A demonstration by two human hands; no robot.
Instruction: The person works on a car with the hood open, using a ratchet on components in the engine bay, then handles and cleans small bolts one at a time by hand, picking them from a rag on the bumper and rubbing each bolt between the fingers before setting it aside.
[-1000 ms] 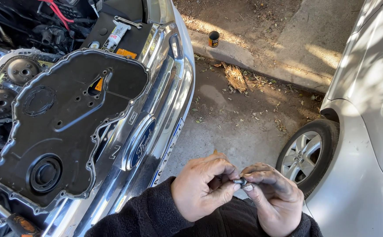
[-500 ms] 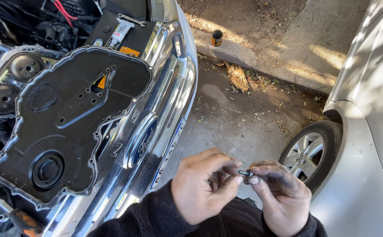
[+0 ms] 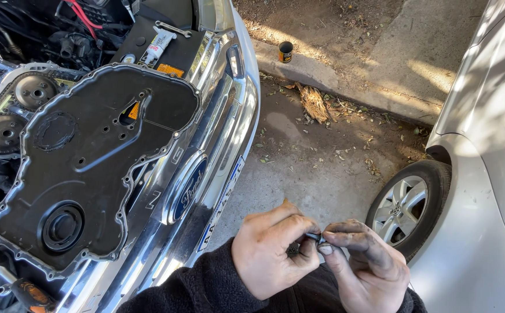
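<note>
Both grimy hands meet low in the frame: the left hand [image 3: 273, 255] and right hand [image 3: 365, 264] pinch a small dark metal part [image 3: 315, 237] between their fingertips, out in front of the chrome grille [image 3: 218, 139]. The black engine cover [image 3: 90, 168] lies across the open engine bay, a silver car's wheel [image 3: 406, 206] just beside.
</note>
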